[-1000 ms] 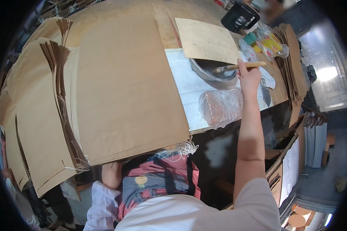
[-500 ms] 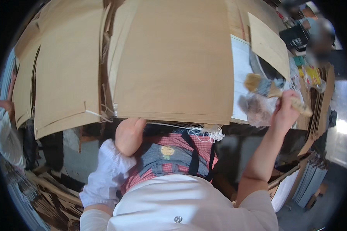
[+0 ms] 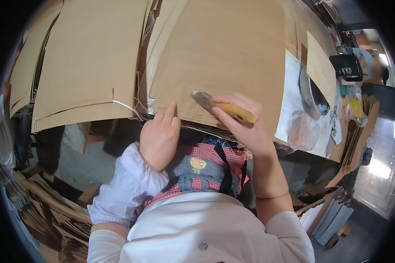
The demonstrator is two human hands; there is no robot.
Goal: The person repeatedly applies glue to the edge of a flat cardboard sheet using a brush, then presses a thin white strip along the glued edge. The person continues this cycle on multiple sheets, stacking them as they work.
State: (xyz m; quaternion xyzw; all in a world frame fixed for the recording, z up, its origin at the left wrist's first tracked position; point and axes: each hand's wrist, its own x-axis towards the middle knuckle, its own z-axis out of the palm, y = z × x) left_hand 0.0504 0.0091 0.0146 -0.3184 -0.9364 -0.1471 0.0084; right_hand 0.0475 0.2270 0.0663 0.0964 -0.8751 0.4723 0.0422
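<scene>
since half a second earlier, the right hand (image 3: 250, 130) had brought the brush (image 3: 238, 112) leftward, from above the plastic bag to over the brown paper (image 3: 219, 57) in the middle. the left hand (image 3: 160, 142) had moved from below the near edge of that paper onto it, and the view had swung a little, so the bowl lay further right.

nearest was the person's white shirt (image 3: 188, 223), with a red checked and grey apron (image 3: 197, 168) beyond it. a pale sleeve cover (image 3: 127, 184) went round the left forearm; the right forearm was bare.

the left hand was empty as far as it showed, its index finger stretched out over the near left corner of the brown paper, the others loosely bent. the right hand was closed round the yellow handle of the brush, whose bristles pointed left; i could not tell whether they touched the paper.

to the left lay another paper stack (image 3: 90, 52), with white string (image 3: 126, 105) at its near right corner. to the right, a clear plastic bag (image 3: 303, 129) sat on a white sheet (image 3: 289, 105). just beyond it stood a grey bowl (image 3: 306, 90), partly covered by a tan board (image 3: 319, 65). further right were a yellow packet (image 3: 352, 105) and, farther off, a black mug (image 3: 344, 66) near another person (image 3: 371, 65).
</scene>
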